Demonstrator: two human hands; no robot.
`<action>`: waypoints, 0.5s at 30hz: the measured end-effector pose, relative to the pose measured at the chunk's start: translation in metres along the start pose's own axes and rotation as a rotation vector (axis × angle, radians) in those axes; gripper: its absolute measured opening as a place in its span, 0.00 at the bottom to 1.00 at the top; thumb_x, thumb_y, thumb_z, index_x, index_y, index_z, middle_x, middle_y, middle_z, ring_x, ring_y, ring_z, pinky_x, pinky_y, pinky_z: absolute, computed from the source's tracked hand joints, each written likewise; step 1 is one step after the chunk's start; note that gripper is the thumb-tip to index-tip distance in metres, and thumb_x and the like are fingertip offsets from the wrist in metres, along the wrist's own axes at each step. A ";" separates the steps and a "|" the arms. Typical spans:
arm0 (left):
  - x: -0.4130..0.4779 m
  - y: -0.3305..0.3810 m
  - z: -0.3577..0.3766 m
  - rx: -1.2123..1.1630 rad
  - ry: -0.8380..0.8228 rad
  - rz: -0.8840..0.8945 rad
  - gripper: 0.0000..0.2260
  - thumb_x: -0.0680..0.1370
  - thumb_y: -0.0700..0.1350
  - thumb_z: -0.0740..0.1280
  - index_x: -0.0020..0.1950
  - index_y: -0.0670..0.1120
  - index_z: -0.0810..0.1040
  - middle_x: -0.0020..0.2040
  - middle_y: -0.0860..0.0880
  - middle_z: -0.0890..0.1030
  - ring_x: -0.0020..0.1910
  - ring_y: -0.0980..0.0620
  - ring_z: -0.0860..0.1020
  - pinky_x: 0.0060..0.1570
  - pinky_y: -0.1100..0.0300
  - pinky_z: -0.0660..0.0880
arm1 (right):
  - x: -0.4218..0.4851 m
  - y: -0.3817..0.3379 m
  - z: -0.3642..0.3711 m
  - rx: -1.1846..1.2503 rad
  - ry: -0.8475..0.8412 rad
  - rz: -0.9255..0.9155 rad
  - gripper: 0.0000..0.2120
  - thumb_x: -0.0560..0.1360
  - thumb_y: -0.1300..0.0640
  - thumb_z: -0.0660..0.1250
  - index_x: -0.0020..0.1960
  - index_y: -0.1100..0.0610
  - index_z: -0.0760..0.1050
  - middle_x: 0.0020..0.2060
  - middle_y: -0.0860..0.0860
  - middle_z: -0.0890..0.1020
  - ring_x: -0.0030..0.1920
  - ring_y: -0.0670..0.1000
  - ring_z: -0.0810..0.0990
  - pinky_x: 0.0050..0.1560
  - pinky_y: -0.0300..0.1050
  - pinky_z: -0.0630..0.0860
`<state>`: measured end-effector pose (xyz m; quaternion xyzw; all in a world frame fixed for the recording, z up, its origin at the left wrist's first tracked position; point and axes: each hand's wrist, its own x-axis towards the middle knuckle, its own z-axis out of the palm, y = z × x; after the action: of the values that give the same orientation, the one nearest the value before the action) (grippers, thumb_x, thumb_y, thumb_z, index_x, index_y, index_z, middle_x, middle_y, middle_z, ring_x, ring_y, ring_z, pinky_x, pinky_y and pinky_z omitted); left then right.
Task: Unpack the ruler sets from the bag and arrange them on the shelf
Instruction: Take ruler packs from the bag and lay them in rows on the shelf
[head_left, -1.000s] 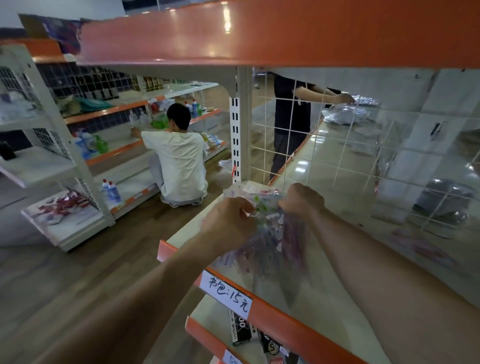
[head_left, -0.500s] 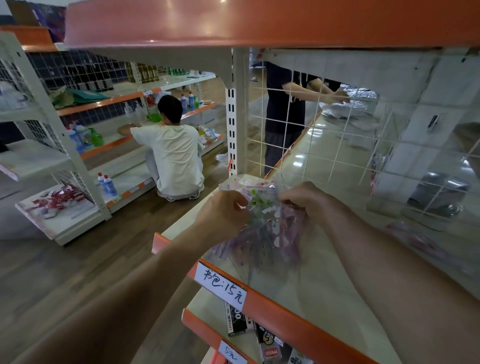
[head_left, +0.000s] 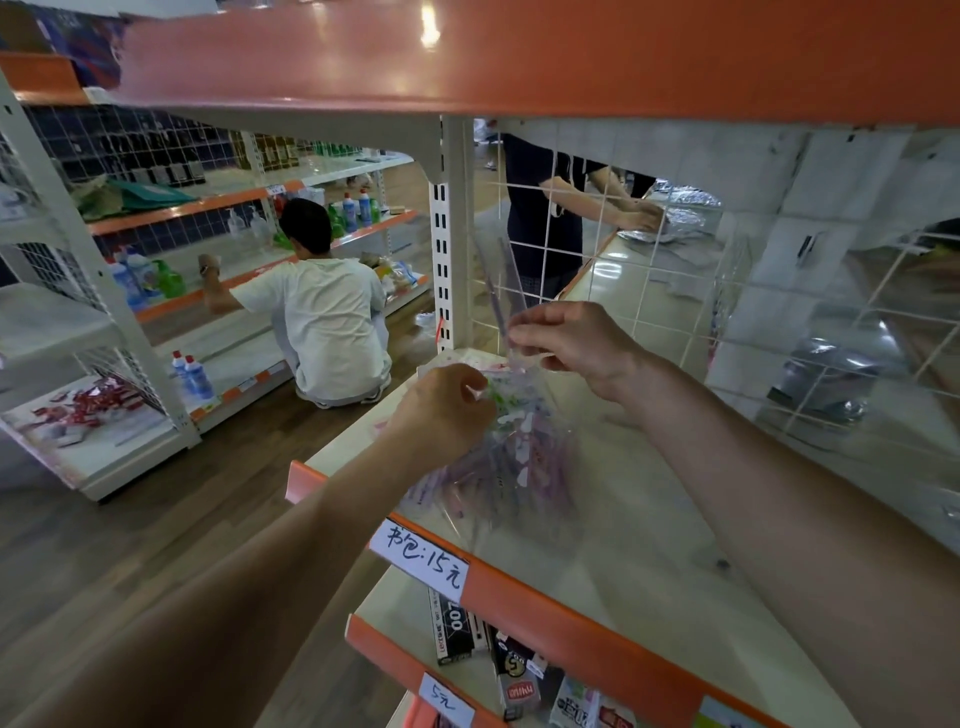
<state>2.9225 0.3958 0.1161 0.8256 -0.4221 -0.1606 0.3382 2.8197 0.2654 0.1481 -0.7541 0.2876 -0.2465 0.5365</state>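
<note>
A clear plastic bag (head_left: 511, 467) full of ruler sets lies on the cream shelf (head_left: 639, 540) with an orange front edge. My left hand (head_left: 447, 410) pinches the bag's mouth at its left side. Just above the bag, my right hand (head_left: 576, 338) holds one clear ruler set (head_left: 496, 280), which sticks up and away toward the wire mesh back. The rulers inside the bag are blurred, pink and purple.
An orange shelf (head_left: 519, 57) hangs low overhead. White wire mesh (head_left: 675, 270) backs the shelf. A person in a white shirt (head_left: 322, 312) crouches in the aisle at left; another person (head_left: 550, 208) stands behind the mesh. Boxed goods (head_left: 514, 670) sit on the lower shelf.
My right hand has lifted away from the bag's mouth, drawing one ruler set up and out. The left hand stays on the bag.
</note>
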 end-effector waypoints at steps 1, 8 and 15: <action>0.000 0.003 0.001 -0.060 0.008 -0.010 0.16 0.75 0.49 0.67 0.62 0.49 0.75 0.52 0.50 0.79 0.51 0.48 0.77 0.54 0.56 0.74 | -0.006 -0.004 0.000 -0.004 -0.042 0.001 0.02 0.73 0.60 0.71 0.45 0.54 0.80 0.37 0.48 0.82 0.33 0.39 0.78 0.31 0.28 0.73; -0.013 0.025 0.005 -0.587 -0.030 -0.028 0.12 0.75 0.41 0.69 0.58 0.44 0.75 0.38 0.49 0.80 0.34 0.53 0.79 0.41 0.58 0.78 | -0.030 -0.006 0.008 -0.027 -0.142 0.054 0.04 0.74 0.60 0.70 0.45 0.61 0.80 0.36 0.52 0.80 0.35 0.46 0.80 0.35 0.35 0.80; -0.028 0.025 -0.001 -0.548 -0.119 -0.106 0.07 0.79 0.35 0.61 0.55 0.40 0.75 0.35 0.44 0.77 0.29 0.50 0.75 0.31 0.61 0.78 | -0.042 0.003 -0.003 -0.237 -0.163 0.161 0.04 0.76 0.59 0.67 0.43 0.59 0.79 0.33 0.52 0.78 0.33 0.47 0.76 0.36 0.38 0.76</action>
<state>2.8919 0.4081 0.1335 0.7134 -0.3383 -0.3343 0.5146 2.7875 0.2922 0.1429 -0.8040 0.3297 -0.1049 0.4835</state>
